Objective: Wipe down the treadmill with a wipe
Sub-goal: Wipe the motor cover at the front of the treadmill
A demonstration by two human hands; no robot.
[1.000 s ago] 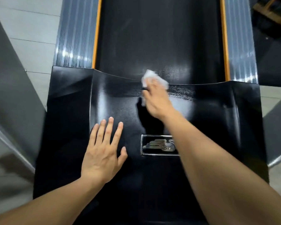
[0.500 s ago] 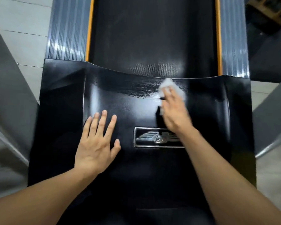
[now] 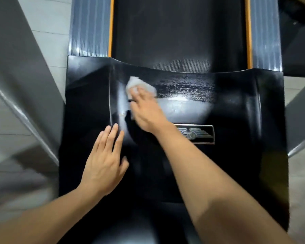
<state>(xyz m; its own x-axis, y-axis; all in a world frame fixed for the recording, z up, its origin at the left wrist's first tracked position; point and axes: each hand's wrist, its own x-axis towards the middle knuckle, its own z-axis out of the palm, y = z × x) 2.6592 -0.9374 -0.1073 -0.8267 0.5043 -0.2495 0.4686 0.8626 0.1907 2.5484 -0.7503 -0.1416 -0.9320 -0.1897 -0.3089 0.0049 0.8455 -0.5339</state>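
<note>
The treadmill's glossy black motor cover (image 3: 236, 111) fills the middle of the head view, with the dark running belt (image 3: 180, 32) beyond it. My right hand (image 3: 146, 113) presses a white wipe (image 3: 139, 85) flat against the cover's upper left part, fingers laid over it. A wet, streaky band runs to the right of the wipe along the cover's far edge. Nearer to me, my left hand (image 3: 104, 162) rests flat on the cover's left side, fingers straight and together, holding nothing.
A silver logo badge (image 3: 199, 134) sits mid-cover, partly hidden by my right forearm. Ribbed grey side rails (image 3: 90, 27) (image 3: 266, 32) with orange strips flank the belt. Grey frame uprights (image 3: 16, 67) (image 3: 303, 110) slant on both sides over a tiled floor.
My right hand has swept the wipe from the cover's right of centre across to its upper left, leaving a wet streak behind. The left hand stayed flat on the cover.
</note>
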